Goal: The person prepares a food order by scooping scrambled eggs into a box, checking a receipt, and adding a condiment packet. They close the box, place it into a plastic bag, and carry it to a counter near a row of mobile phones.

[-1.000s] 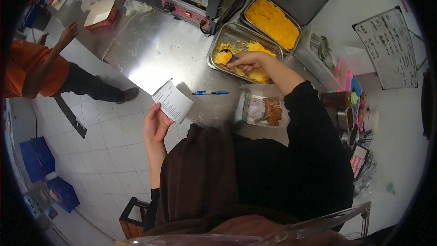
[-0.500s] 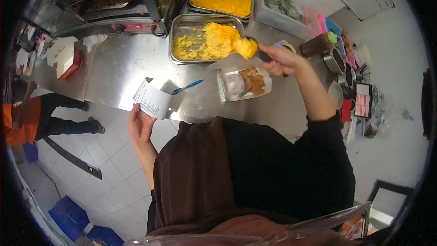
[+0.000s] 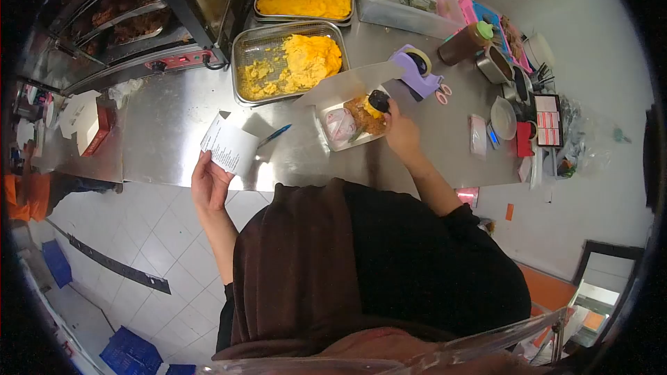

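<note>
Steel counter (image 3: 180, 111); black, yellow-heaped scoop (image 3: 378, 101)

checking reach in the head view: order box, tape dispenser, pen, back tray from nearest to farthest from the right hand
1. box, at the right hand
2. tape dispenser, just behind
3. pen, off to the left
4. back tray, farthest back

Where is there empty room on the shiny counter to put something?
The widest bare steel counter lies left of the paper slip. A smaller patch sits between the food box and the white packet. The right end, around the sauce bottle, is crowded.
</note>
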The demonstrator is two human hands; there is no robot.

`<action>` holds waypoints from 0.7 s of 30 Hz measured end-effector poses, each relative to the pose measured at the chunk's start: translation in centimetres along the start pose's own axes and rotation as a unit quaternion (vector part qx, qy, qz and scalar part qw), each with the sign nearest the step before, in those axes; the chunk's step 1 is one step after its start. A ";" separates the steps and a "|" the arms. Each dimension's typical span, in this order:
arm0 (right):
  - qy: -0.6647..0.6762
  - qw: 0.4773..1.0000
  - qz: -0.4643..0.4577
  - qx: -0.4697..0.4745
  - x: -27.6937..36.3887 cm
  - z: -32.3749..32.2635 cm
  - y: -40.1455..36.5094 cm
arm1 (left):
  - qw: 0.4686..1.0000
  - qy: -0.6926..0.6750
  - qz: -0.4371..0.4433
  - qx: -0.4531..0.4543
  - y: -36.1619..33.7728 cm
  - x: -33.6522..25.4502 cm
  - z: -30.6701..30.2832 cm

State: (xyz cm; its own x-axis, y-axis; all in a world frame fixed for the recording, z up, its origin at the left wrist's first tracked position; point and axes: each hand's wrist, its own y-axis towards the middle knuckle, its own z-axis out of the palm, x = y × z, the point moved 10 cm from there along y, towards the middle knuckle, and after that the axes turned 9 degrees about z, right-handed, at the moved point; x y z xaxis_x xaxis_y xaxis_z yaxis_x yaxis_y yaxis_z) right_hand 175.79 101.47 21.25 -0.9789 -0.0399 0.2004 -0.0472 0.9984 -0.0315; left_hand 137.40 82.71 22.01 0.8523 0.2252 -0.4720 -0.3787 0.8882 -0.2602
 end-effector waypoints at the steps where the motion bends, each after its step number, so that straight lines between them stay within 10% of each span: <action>1: 0.036 0.998 -0.011 -0.044 -0.6 -0.5 -0.8 | 1.000 0.020 0.009 0.005 -1.1 -0.1 0.4; 6: 0.425 0.899 0.048 -0.091 -3.5 1.1 2.8 | 0.993 0.105 0.052 -0.007 -1.4 -0.8 1.2; 12: 0.611 0.731 0.043 0.302 13.4 -3.7 4.5 | 0.973 0.208 0.095 -0.028 -2.9 -1.7 4.4; 21: 0.561 0.824 -0.075 0.030 11.3 -8.5 2.2 | 0.955 0.284 0.070 0.045 -1.9 -0.5 10.8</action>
State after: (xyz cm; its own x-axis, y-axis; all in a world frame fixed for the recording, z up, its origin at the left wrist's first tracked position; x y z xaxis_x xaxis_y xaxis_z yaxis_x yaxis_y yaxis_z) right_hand 166.36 103.60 31.79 -0.1640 -0.0668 0.9842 -0.1936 0.9805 0.0343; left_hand 141.60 85.29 31.83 0.4537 0.1127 -0.8840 -0.4202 0.9018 -0.1007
